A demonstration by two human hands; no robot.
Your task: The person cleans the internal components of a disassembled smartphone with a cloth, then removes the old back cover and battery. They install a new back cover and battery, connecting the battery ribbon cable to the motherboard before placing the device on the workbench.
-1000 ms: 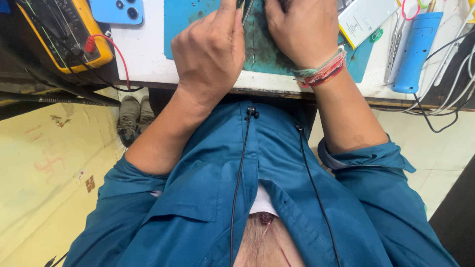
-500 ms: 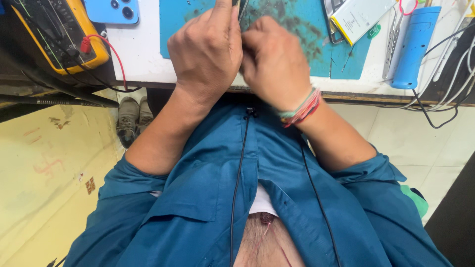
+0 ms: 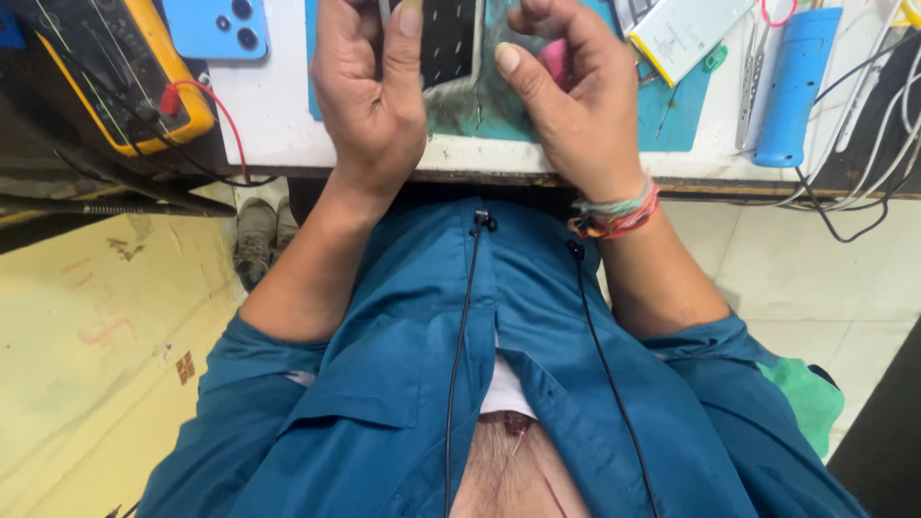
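Nearest the camera, filling the lower half of the frame, is the person's teal shirt (image 3: 403,384), open at the collar, with two thin black cords (image 3: 460,345) running down it. Both forearms rise from it toward the top of the frame.

At upper centre the left hand (image 3: 369,91) is curled, thumb up, its fingers closed on the edge of a dark phone part (image 3: 449,38) that is cut off by the top edge; what exactly it is cannot be made out. The right hand (image 3: 576,101), wearing coloured thread bracelets (image 3: 614,211) at the wrist, is half closed just beside it, fingers bent around something pink (image 3: 554,59), mostly hidden. Both hands cover much of the teal work mat (image 3: 480,110) on the white bench (image 3: 278,125).

Farther off, at upper left, lie a yellow multimeter (image 3: 115,72) with a red lead and a blue phone (image 3: 216,27). At upper right are a white flat battery (image 3: 686,34), tweezers (image 3: 753,82) and a blue cylinder (image 3: 794,86), with tangled cables (image 3: 863,163) at the edge.
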